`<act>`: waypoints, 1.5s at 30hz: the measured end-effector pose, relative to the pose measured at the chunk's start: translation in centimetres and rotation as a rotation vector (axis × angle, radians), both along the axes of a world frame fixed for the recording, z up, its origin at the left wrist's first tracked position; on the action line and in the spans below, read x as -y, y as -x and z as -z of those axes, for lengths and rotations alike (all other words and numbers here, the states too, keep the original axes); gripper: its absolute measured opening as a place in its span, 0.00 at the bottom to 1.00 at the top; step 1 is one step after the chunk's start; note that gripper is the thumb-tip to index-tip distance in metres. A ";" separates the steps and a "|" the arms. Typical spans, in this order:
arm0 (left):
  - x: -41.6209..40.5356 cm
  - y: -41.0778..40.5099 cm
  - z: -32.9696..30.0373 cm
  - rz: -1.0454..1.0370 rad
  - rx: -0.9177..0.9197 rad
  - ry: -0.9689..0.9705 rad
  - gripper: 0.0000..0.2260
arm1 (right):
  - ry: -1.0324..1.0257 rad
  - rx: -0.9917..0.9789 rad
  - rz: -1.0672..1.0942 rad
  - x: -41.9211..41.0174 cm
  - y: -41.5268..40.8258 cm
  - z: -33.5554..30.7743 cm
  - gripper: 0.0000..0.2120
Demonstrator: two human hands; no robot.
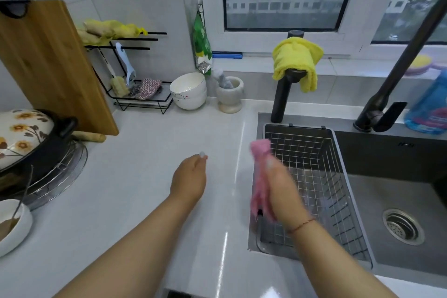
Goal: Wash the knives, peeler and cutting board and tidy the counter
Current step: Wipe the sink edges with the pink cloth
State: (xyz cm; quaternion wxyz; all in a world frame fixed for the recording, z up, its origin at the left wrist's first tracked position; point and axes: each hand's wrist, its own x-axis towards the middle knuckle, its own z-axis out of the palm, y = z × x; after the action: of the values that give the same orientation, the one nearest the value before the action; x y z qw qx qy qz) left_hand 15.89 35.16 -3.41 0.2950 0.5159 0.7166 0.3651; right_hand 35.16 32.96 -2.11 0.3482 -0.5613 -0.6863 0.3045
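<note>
A yellow cloth [296, 61] is draped over a black tap [281, 94]. A stack of white bowls [188, 91] is set beside a stone mortar [229, 97], and a flowered pot lid [20, 133] is seen at the left, near a wire rack [142, 99]

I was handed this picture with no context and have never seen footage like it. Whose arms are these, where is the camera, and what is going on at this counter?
There is no machine here. The camera sits on a person's head and looks down, so the two bare arms are the wearer's own. The right hand grips a pink cloth over the wire basket that hangs in the sink; that hand is blurred. The left hand hovers over the white counter, fingers curled, though I cannot tell if it holds anything. A wooden cutting board leans against the wall, with a flowered pot, white bowls and a mortar nearby. A yellow cloth hangs on a dark post.
</note>
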 end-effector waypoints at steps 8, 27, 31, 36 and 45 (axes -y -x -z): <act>-4.6 0.7 5.8 0.054 -0.332 0.135 0.26 | 0.028 0.803 -0.512 -2.9 3.4 7.1 0.25; -10.8 -1.2 8.3 0.158 -0.681 0.133 0.38 | 0.299 1.066 -0.213 -30.9 2.9 6.7 0.32; -10.8 -1.1 8.5 0.143 -0.676 0.132 0.37 | 0.307 1.056 -0.227 -33.1 2.5 6.5 0.32; -10.9 -1.0 8.7 0.150 -0.676 0.135 0.37 | 0.261 0.977 -0.262 -30.9 2.1 7.1 0.32; -10.8 0.9 4.3 -0.041 0.327 0.020 0.21 | 0.044 0.910 -0.430 -19.7 5.6 7.6 0.30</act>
State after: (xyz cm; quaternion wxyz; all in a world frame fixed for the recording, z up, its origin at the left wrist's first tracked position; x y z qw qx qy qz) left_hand 14.98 45.98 -7.76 0.4052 0.4318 0.6733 0.4427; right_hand 29.60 52.71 -9.72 -0.0686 -0.4903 -0.8621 0.1080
